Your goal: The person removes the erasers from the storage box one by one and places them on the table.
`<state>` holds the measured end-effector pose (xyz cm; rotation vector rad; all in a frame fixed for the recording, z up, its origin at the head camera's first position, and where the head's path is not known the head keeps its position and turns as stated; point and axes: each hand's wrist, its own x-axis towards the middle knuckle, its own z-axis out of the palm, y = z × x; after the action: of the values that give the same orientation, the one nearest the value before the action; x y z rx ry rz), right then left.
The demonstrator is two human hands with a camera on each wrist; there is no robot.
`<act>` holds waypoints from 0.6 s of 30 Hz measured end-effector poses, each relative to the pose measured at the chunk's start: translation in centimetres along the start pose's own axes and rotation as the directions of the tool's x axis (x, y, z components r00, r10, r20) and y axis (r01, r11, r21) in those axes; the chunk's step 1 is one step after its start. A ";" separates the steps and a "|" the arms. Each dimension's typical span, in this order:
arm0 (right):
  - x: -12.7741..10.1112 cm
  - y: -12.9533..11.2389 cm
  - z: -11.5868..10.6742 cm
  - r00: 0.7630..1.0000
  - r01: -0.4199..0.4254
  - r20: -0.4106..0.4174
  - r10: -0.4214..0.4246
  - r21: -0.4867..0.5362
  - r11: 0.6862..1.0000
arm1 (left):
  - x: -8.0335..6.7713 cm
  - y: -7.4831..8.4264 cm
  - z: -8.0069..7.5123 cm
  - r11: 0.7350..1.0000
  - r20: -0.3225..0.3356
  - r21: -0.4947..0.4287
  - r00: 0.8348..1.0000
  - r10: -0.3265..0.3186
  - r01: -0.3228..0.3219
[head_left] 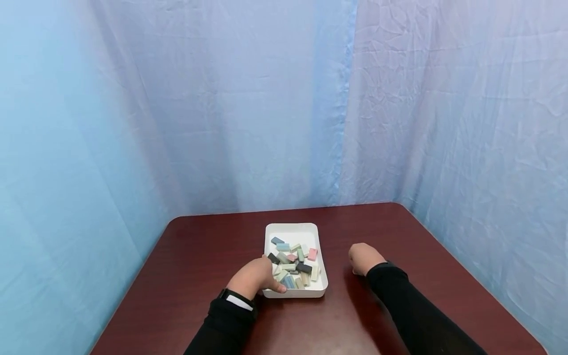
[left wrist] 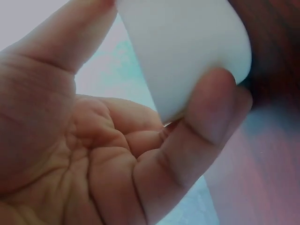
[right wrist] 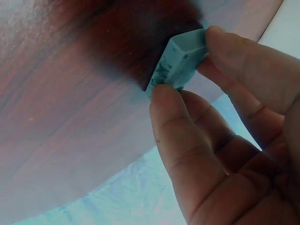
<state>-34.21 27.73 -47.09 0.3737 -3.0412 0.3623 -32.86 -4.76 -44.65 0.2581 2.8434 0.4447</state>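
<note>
- The left hand (head_left: 255,277) sits low in the head view, just left of centre, at the near left corner of the white tray (head_left: 295,231); in the left wrist view thumb and fingers (left wrist: 206,122) are curled round the tray's rounded corner (left wrist: 187,51), grasping it.
- The tray rests on the dark red table (head_left: 199,266), low in the middle of the frame; it holds a loose heap of small blocks (head_left: 294,266) (pale green, blue, pink, dark grey, cream).
- The right hand (head_left: 364,258) lies to the right of the tray, apart from it, knuckles up, over the tabletop.
- In the right wrist view, upper middle of the frame, its thumb (right wrist: 178,136) and fingers pinch a teal block (right wrist: 180,63); the block's far end is at the wood, though whether it touches I cannot tell.
- Pale blue curtain (head_left: 248,108) fills the upper frame behind the table.
</note>
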 end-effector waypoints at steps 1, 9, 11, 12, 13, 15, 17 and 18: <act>0.0 0.0 0.0 1.000 -0.006 0.002 0.006 0.006 1.000 | 0.0 0.1 0.0 1.000 -0.005 0.021 1.000 0.000 0.000; -0.3 0.0 0.4 1.000 -0.006 -0.008 0.006 0.059 0.998 | -0.5 1.9 -0.9 0.988 -0.050 0.143 0.998 -0.044 0.050; -0.3 0.1 0.3 1.000 -0.001 0.007 0.000 0.065 0.998 | -0.6 2.2 -1.1 0.985 -0.051 0.157 0.997 -0.060 0.068; -0.3 0.1 0.3 1.000 -0.001 0.018 0.000 0.070 0.998 | -0.6 2.3 -1.1 0.985 -0.047 0.156 0.997 -0.068 0.074; -0.3 0.1 0.2 1.000 -0.003 0.031 0.001 0.071 0.997 | -0.6 2.4 -1.2 0.983 -0.043 0.167 0.997 -0.068 0.075; -0.2 0.2 -0.1 0.999 0.000 0.053 -0.005 0.083 0.997 | -0.4 2.5 -1.2 0.981 -0.030 0.177 0.997 -0.072 0.077; -0.2 0.2 -0.6 0.997 -0.005 0.079 -0.003 0.097 0.995 | -0.2 2.7 -1.2 0.977 -0.019 0.200 0.998 -0.065 0.068; -0.1 0.2 -0.8 0.996 -0.010 0.093 0.000 0.099 0.995 | -0.1 2.8 -1.2 0.975 -0.016 0.216 0.998 -0.057 0.059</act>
<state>-34.10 28.13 -46.40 0.3995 -3.1231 0.5128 -32.75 -2.47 -42.66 0.2121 2.9010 0.1242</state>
